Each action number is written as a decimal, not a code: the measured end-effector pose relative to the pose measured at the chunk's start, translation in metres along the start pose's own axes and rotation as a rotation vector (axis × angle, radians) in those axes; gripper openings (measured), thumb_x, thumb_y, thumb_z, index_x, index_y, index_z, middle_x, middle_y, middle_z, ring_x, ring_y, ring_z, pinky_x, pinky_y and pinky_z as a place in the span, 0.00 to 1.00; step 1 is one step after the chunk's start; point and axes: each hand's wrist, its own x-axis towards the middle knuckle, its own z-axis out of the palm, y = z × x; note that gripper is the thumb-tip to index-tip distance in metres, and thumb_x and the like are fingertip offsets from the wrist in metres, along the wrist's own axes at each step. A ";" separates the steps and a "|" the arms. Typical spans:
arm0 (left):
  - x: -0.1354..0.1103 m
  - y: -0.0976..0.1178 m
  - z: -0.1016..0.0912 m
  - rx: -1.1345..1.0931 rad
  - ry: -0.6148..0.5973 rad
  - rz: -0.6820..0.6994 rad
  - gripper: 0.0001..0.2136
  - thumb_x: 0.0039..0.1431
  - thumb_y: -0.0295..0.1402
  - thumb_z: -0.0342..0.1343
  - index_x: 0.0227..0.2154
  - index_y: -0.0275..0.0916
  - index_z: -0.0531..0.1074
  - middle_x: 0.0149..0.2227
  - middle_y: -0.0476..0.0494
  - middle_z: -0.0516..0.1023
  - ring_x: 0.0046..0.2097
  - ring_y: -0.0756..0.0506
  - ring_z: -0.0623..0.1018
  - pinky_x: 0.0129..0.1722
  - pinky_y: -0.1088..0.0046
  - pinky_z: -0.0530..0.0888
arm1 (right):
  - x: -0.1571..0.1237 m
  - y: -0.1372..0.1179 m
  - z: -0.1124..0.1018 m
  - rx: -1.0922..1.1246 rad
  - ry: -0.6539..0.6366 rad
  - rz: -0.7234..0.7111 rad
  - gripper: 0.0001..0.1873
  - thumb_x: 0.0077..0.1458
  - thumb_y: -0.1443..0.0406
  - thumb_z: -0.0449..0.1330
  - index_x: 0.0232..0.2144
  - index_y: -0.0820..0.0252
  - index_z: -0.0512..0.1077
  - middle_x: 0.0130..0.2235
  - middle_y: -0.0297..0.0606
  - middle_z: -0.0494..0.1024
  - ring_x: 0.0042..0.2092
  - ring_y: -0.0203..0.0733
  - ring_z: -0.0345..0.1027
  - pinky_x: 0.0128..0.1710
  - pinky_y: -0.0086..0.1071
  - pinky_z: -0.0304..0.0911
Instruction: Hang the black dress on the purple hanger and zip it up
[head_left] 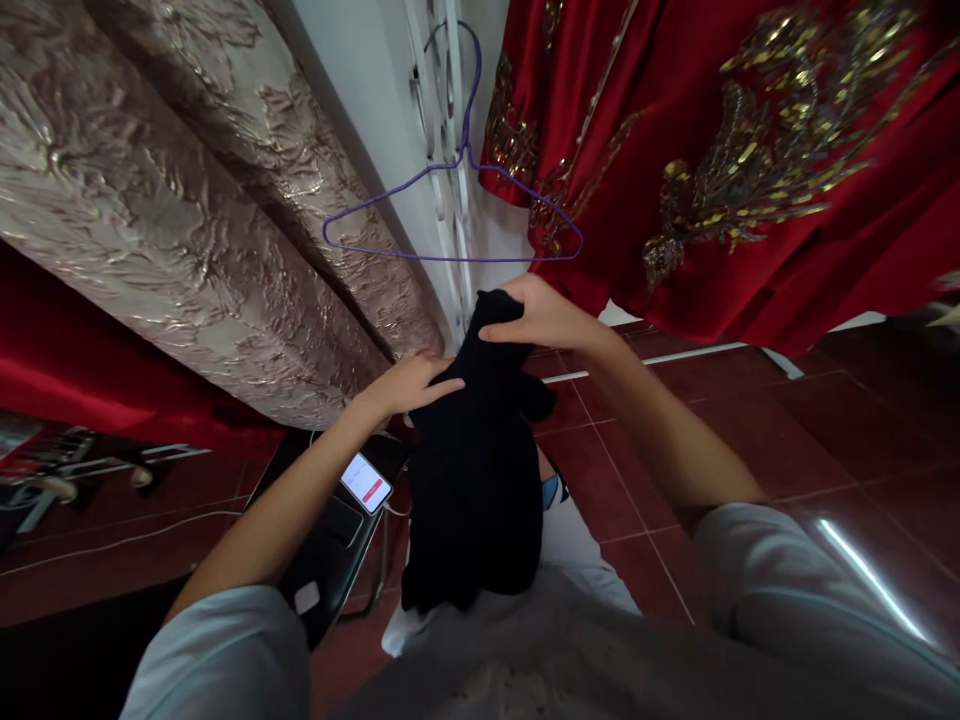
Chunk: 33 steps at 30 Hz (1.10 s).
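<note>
A black garment (476, 480) hangs from my two hands in front of my body, its lower part against my lap. My left hand (420, 385) grips its left edge, thumb lying over the cloth and fingers behind it. Higher up, my right hand (536, 315) pinches the top right corner between thumb and fingers. What kind of garment it is, I cannot make out in the dark folds. Just beyond my hands a bare purple hanger (450, 258) hangs from a white metal rack (442, 130).
Beige textured fabric (187, 220) drapes on the left. Red satin cloth with gold sequins (757, 160) hangs on the right. A lit phone (366, 483) with a cable lies on a black surface (330, 560) beside my left arm. Red tiles (637, 480) cover the floor.
</note>
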 end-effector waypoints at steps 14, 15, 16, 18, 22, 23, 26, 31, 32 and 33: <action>-0.022 -0.068 -0.067 0.340 -0.183 -0.435 0.03 0.49 0.30 0.64 0.25 0.41 0.75 0.24 0.43 0.76 0.35 0.36 0.79 0.46 0.63 0.71 | 0.089 0.087 -0.008 -0.239 0.471 -0.226 0.08 0.60 0.68 0.59 0.40 0.59 0.78 0.41 0.40 0.80 0.50 0.49 0.75 0.58 0.45 0.67; -0.027 -0.070 -0.071 0.337 -0.161 -0.444 0.02 0.50 0.30 0.63 0.25 0.41 0.75 0.24 0.43 0.76 0.35 0.36 0.79 0.46 0.63 0.71 | 0.083 0.093 -0.011 -0.233 0.470 -0.207 0.06 0.60 0.67 0.60 0.37 0.60 0.78 0.37 0.39 0.79 0.46 0.48 0.75 0.56 0.45 0.69; -0.030 -0.070 -0.077 0.340 -0.135 -0.454 0.01 0.52 0.30 0.62 0.27 0.41 0.75 0.25 0.43 0.77 0.36 0.36 0.79 0.47 0.62 0.71 | 0.076 0.096 -0.016 -0.229 0.481 -0.198 0.05 0.60 0.67 0.60 0.33 0.60 0.77 0.34 0.38 0.77 0.43 0.47 0.75 0.53 0.45 0.70; -0.032 -0.066 -0.093 0.335 -0.009 -0.435 0.02 0.57 0.31 0.59 0.31 0.41 0.76 0.29 0.41 0.78 0.41 0.35 0.79 0.53 0.59 0.70 | 0.059 0.096 -0.027 -0.229 0.528 -0.196 0.06 0.59 0.66 0.62 0.29 0.59 0.75 0.30 0.36 0.74 0.39 0.45 0.73 0.49 0.44 0.71; -0.015 -0.028 -0.126 0.203 0.426 -0.138 0.08 0.66 0.33 0.57 0.44 0.39 0.76 0.48 0.41 0.80 0.55 0.36 0.76 0.65 0.56 0.63 | 0.030 0.082 -0.045 -0.198 0.583 -0.168 0.08 0.58 0.61 0.65 0.30 0.59 0.75 0.30 0.35 0.73 0.36 0.43 0.70 0.44 0.42 0.71; -0.006 -0.014 -0.131 0.176 0.460 -0.046 0.09 0.68 0.35 0.57 0.47 0.39 0.75 0.53 0.42 0.79 0.58 0.37 0.74 0.66 0.55 0.62 | 0.025 0.078 -0.046 -0.183 0.581 -0.156 0.09 0.58 0.61 0.66 0.30 0.60 0.75 0.30 0.36 0.73 0.36 0.43 0.70 0.43 0.42 0.71; 0.027 0.023 -0.133 0.185 0.418 0.110 0.12 0.70 0.42 0.57 0.45 0.37 0.72 0.60 0.43 0.75 0.63 0.37 0.70 0.69 0.52 0.60 | 0.019 0.068 -0.037 -0.146 0.546 -0.132 0.09 0.57 0.61 0.66 0.28 0.60 0.74 0.27 0.35 0.71 0.33 0.41 0.68 0.38 0.40 0.70; 0.078 0.033 -0.116 0.206 0.419 0.104 0.13 0.70 0.44 0.57 0.44 0.39 0.71 0.49 0.40 0.78 0.57 0.37 0.76 0.63 0.52 0.67 | 0.013 0.056 -0.014 -0.108 0.501 -0.110 0.13 0.58 0.58 0.64 0.26 0.59 0.72 0.25 0.34 0.71 0.33 0.43 0.70 0.36 0.39 0.71; 0.084 0.029 -0.114 0.214 0.421 0.122 0.12 0.70 0.44 0.56 0.44 0.40 0.71 0.48 0.40 0.78 0.56 0.37 0.76 0.62 0.53 0.68 | 0.009 0.053 -0.015 -0.132 0.505 -0.120 0.12 0.59 0.57 0.64 0.27 0.58 0.73 0.27 0.35 0.73 0.35 0.45 0.72 0.38 0.41 0.72; 0.089 0.024 -0.113 0.230 0.413 0.139 0.11 0.70 0.44 0.56 0.44 0.41 0.72 0.47 0.41 0.78 0.55 0.38 0.76 0.60 0.54 0.69 | 0.004 0.049 -0.019 -0.169 0.526 -0.144 0.11 0.59 0.57 0.63 0.30 0.57 0.75 0.30 0.37 0.76 0.40 0.48 0.74 0.43 0.43 0.73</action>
